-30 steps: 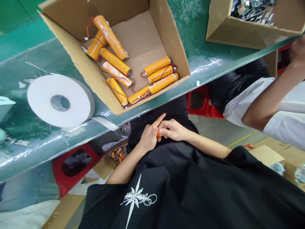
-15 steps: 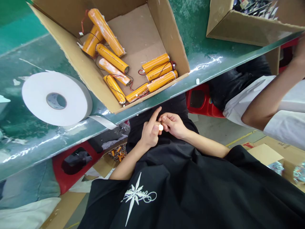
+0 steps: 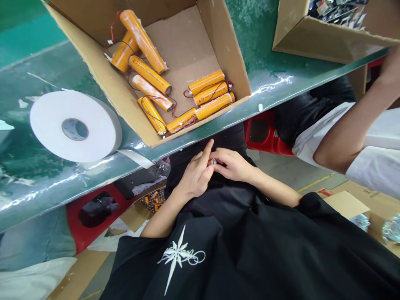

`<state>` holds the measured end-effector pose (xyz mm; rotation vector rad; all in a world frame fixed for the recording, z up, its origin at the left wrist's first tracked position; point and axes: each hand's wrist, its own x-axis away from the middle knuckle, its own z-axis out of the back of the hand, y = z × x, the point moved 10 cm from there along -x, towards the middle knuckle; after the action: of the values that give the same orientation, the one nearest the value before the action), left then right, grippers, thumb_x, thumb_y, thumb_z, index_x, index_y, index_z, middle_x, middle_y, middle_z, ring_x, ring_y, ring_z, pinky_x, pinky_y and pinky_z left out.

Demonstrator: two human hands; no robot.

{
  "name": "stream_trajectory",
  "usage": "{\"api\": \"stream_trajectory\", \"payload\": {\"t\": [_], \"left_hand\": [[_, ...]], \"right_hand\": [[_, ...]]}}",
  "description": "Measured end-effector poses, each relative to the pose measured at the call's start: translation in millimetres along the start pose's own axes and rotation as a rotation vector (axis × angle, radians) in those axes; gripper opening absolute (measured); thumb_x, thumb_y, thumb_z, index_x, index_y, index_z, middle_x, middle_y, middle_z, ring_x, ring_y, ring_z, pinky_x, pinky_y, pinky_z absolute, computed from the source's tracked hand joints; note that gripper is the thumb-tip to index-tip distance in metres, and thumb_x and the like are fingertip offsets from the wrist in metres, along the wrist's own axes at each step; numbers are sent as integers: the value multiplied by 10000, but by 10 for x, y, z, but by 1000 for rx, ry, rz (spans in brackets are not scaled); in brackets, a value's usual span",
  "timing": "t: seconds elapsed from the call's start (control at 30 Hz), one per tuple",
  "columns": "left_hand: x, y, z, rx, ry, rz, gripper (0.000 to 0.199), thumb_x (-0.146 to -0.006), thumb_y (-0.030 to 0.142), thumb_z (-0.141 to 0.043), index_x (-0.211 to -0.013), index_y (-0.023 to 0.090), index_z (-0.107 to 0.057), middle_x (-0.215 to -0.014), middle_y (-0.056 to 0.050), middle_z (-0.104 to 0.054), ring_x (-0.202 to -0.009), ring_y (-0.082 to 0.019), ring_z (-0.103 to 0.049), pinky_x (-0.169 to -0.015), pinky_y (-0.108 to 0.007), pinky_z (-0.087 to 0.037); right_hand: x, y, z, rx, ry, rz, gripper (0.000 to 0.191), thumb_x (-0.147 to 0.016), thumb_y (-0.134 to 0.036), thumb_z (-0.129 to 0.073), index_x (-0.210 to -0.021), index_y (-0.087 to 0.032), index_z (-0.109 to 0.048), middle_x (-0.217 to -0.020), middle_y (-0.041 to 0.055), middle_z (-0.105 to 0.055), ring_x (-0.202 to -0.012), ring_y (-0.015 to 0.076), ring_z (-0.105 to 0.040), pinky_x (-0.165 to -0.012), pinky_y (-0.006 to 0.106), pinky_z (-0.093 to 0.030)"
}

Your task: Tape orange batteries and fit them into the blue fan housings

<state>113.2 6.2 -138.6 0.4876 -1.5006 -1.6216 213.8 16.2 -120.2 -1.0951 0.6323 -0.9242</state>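
Note:
In front of my black shirt, both hands meet over my lap around what looks like a cylindrical battery (image 3: 213, 161). Only its small, round, greyish end shows; my fingers hide the rest. My left hand (image 3: 196, 174) curls round it, with the index finger stretched out toward the table. From the other side, my right hand (image 3: 235, 165) has thumb and fingers closed at the grey end. Beyond my hands, a cardboard box (image 3: 240, 68) on the table holds several orange battery packs (image 3: 150, 75) with thin red and black wires, some with white patches.
A big roll of white tape (image 3: 46, 125) lies on the green table (image 3: 262, 79), its loose strip (image 3: 136, 158) reaching over the edge. Another carton (image 3: 309, 39) stands at the back right. A co-worker's arm (image 3: 353, 121) is at right. Red stools (image 3: 265, 133) are below.
The white end that faced up between my hands is out of sight; a greyish end shows there now. My right hand has closed further over it. The view has shifted slightly.

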Motion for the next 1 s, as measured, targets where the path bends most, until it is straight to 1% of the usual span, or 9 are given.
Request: {"api": "stream_trajectory", "payload": {"t": [0.13, 0.23, 0.33, 0.43, 0.53, 0.67, 0.77, 0.83, 1.0], "left_hand": [[50, 39, 86, -22, -1, 27, 660, -1035, 427, -511, -1634, 182, -380, -1534, -147, -578, -1349, -290, -602, -1146, -412, -476], [101, 91, 242, -79, 86, -12, 484, -989, 384, -658, -1440, 208, -629, -1356, -98, -719, -1190, -245, -706, -1059, -351, -543], [144, 198, 419, -133, 242, -126, 327, -936, 323, -752, -1245, 218, -744, -1147, -56, -794, -972, -184, -757, -921, -280, -588], [158, 287, 478, -176, 317, -216, 279, -903, 285, -796, -1170, 207, -767, -988, -39, -800, -784, -132, -723, -777, -235, -586], [144, 312, 461, -188, 310, -249, 256, -919, 283, -782, -1161, 200, -773, -978, -53, -798, -774, -131, -713, -746, -235, -578], [148, 254, 490, -132, 342, -249, 275, -896, 332, -811, -1136, 199, -793, -944, -51, -800, -746, -131, -715, -714, -225, -568], [154, 214, 481, -60, 353, -276, 307, -859, 320, -846, -1143, 212, -805, -888, -32, -797, -686, -114, -699, -662, -206, -553], [158, 198, 463, -8, 359, -293, 334, -836, 301, -865, -1156, 223, -809, -875, -29, -801, -666, -111, -698, -633, -201, -549], [192, 207, 419, 51, 429, -299, 355, -789, 273, -900, -1132, 233, -816, -874, -24, -807, -669, -118, -715, -632, -201, -557]], "right_hand": [[55, 80, 161, -35, 204, -13, 252, -1101, -334, -475, -1110, -197, -686, -953, 83, -709, -839, 188, -654, -776, 320, -534], [122, 192, 252, -102, 304, -87, 301, -1106, -363, -464, -1086, -195, -713, -878, 60, -721, -753, 166, -662, -720, 301, -537], [129, 279, 214, -204, 291, -145, 321, -1108, -371, -465, -1031, -188, -717, -687, -10, -636, -577, 115, -593, -611, 253, -504], [95, 220, 246, -166, 310, -92, 247, -1092, -298, -502, -1035, -182, -713, -741, 1, -640, -652, 119, -609, -659, 258, -514], [69, 73, 343, -107, 345, 15, 203, -1076, -255, -525, -1094, -187, -716, -893, 56, -677, -801, 155, -633, -745, 307, -538], [21, -77, 302, -127, 226, 106, 246, -980, -341, -731, -1162, -175, -718, -953, 75, -693, -808, 160, -643, -739, 307, -558], [7, -103, 255, -127, 201, 127, 380, -872, -447, -841, -1111, -171, -737, -939, 76, -715, -800, 164, -664, -728, 301, -567], [10, -94, 243, -136, 239, 133, 361, -855, -484, -841, -1017, -175, -752, -869, 62, -718, -764, 163, -665, -703, 299, -560], [43, -6, 186, -198, 326, 75, 249, -985, -425, -721, -900, -192, -726, -782, 39, -686, -697, 149, -628, -643, 294, -514]]}}
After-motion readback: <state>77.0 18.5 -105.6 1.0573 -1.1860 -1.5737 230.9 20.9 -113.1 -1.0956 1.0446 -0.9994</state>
